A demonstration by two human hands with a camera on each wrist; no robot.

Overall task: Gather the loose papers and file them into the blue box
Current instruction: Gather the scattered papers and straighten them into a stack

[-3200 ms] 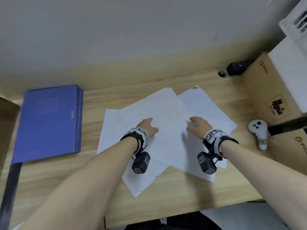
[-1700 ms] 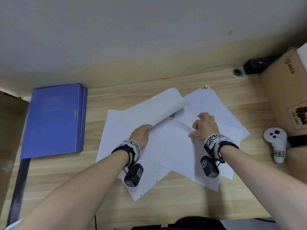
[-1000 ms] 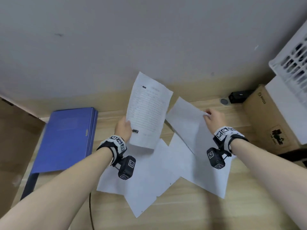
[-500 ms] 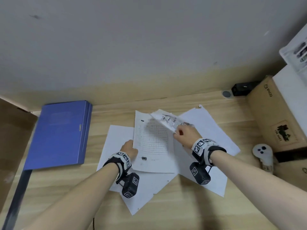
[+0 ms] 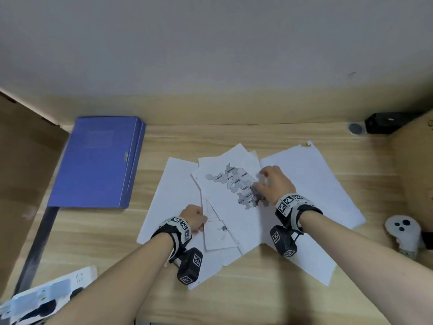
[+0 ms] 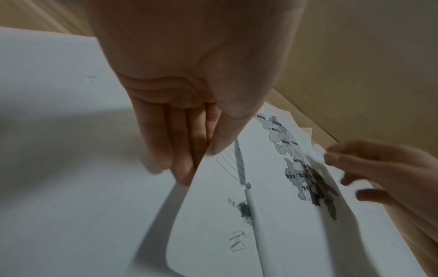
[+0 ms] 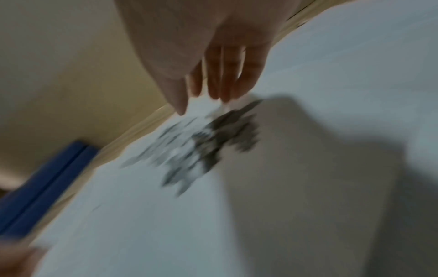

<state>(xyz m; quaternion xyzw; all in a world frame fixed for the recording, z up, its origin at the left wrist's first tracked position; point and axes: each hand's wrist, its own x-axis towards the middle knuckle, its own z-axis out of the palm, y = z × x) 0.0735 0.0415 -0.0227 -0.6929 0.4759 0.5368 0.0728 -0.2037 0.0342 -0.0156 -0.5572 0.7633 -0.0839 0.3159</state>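
Several white papers lie overlapped on the wooden desk point(image 5: 234, 301). On top is a sheet printed with a grey map point(image 5: 225, 198) point(image 6: 284, 187) point(image 7: 189, 146), over a sheet with a printed table point(image 5: 215, 233). My left hand point(image 5: 201, 219) point(image 6: 199, 163) pinches the left edge of these sheets, thumb on top and fingers beneath. The right hand point(image 5: 262, 179) point(image 7: 208, 97) touches the map sheet's right side with straight fingers. Blank sheets point(image 5: 171, 195) point(image 5: 311, 184) spread out to both sides. The blue box point(image 5: 98, 160) lies flat and closed at the left.
Cardboard point(image 5: 417, 172) stands at the right, more cardboard point(image 5: 23, 160) at the left. A white controller point(image 5: 403, 231) lies near the right box. A black device point(image 5: 389, 121) sits at the back right. A white power strip point(image 5: 46, 294) is at the front left.
A second ago my left hand held a printed sheet up and my right lifted another. Both sheets now lie on the pile, the map sheet face up on top.
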